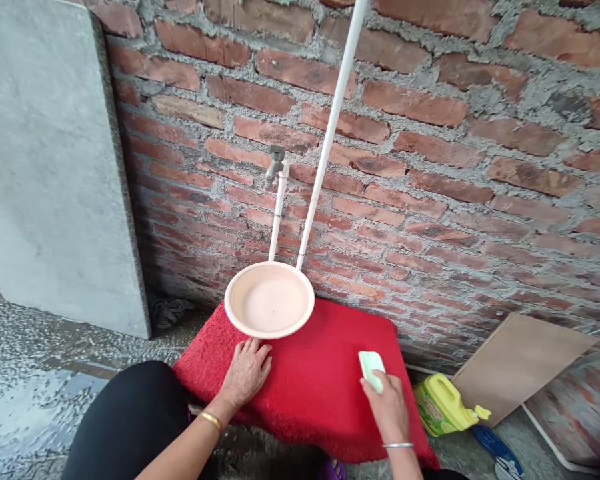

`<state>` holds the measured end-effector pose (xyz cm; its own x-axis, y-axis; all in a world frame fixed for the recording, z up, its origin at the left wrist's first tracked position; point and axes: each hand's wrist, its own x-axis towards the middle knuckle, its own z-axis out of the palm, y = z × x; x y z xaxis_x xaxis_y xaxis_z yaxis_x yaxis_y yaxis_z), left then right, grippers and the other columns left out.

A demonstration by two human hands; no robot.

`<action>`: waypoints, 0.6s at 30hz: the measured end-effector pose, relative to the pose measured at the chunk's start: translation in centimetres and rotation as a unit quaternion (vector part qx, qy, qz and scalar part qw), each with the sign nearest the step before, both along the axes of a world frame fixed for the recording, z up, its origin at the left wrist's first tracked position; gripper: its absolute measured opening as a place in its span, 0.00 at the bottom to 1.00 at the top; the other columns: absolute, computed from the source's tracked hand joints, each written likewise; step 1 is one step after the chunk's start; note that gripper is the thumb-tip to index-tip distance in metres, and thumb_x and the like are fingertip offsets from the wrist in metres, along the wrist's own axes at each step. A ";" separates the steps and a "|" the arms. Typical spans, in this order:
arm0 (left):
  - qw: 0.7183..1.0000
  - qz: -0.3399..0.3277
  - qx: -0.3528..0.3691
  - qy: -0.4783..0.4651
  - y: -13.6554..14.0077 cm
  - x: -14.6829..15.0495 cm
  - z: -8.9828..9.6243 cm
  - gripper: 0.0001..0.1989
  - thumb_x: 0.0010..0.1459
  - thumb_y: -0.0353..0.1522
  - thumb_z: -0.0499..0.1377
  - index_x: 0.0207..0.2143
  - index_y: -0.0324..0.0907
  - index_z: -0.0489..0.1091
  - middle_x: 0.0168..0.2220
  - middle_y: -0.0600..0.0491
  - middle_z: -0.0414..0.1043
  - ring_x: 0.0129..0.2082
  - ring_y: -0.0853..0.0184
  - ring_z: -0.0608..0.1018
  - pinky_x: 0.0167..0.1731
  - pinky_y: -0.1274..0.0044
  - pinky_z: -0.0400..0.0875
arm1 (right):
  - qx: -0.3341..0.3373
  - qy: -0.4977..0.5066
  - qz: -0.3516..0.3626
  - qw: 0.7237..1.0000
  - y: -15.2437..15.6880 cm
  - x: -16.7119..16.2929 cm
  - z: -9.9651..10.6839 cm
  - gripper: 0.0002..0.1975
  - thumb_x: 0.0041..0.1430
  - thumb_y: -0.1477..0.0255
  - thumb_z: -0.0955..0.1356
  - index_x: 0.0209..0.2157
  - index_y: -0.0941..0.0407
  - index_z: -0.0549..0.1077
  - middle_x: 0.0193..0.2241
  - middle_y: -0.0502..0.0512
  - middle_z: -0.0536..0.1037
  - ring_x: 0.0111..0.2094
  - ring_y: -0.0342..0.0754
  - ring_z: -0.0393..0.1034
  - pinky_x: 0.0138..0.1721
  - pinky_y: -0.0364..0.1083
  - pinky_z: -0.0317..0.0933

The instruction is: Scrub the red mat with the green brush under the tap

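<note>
A red plush cloth (325, 373) lies spread over a low surface in front of me. At its back left stands a pale pink plastic basin (270, 300), with no water that I can make out in it. My left hand (247, 370) rests palm down on the cloth just in front of the basin, fingers stretched out and fingertips close to its rim. On the right side of the cloth, my right hand (387, 403) grips a pale green oblong block (371, 368) with rounded corners. Its underside is hidden, so I cannot tell whether it is a scrub brush or soap.
Behind the basin a grey tap (275, 163) sits on a white pipe, beside a taller white pipe (330, 133) along the brick wall (430, 160). A yellow detergent jug (445, 403) and brown board (520, 363) are right. A grey slab (55, 153) leans left above wet floor.
</note>
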<state>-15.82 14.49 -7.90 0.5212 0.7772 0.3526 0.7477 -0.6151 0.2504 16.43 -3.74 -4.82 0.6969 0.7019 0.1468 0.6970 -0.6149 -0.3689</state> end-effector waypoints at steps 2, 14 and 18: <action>1.000 -0.001 -0.008 0.006 0.0 0.1 0.1 0.13 0.65 0.31 0.55 0.48 0.45 0.76 0.49 0.46 0.74 0.49 0.56 0.74 0.51 0.63 0.65 | -0.009 0.014 -0.076 0.997 -2.9 3.4 0.2 0.26 0.59 0.53 0.63 0.50 0.55 0.77 0.41 0.63 0.74 0.43 0.59 0.74 0.46 0.54 0.68; 1.000 -0.005 -0.019 0.000 0.2 -0.2 0.1 0.13 0.65 0.31 0.55 0.48 0.44 0.76 0.49 0.45 0.74 0.49 0.55 0.74 0.53 0.62 0.64 | 0.108 0.095 0.064 0.988 -1.8 -4.7 0.4 0.23 0.53 0.52 0.66 0.42 0.51 0.79 0.43 0.57 0.73 0.42 0.54 0.74 0.47 0.50 0.67; 1.000 -0.004 -0.020 0.005 0.2 -0.3 0.1 0.14 0.66 0.31 0.54 0.48 0.44 0.76 0.50 0.45 0.74 0.49 0.55 0.74 0.52 0.62 0.64 | 0.084 0.091 0.099 0.987 -1.6 -5.9 0.0 0.19 0.53 0.56 0.66 0.42 0.50 0.79 0.43 0.56 0.73 0.42 0.53 0.74 0.46 0.49 0.68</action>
